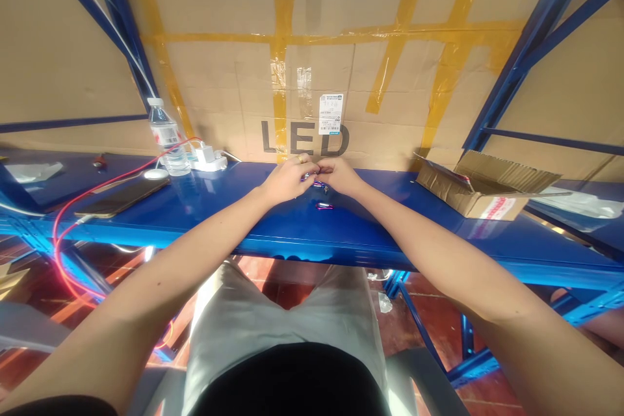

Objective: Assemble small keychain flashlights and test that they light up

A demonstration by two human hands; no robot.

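My left hand (288, 177) and my right hand (341, 175) meet over the blue metal shelf (292, 224), fingers pinched together on a small purple metal clip (312, 179) held between them. A ring shows on a left finger. Another small purple clip (324, 206) lies on the shelf just in front of my hands. A tiny dark part (325, 190) sits below my right fingers.
An open cardboard box (480, 187) stands on the shelf to the right. At the left are a water bottle (167, 136), a white charger (208, 157), a phone (121, 197) on a red cable (73, 208). Taped cardboard marked LED (312, 65) backs the shelf.
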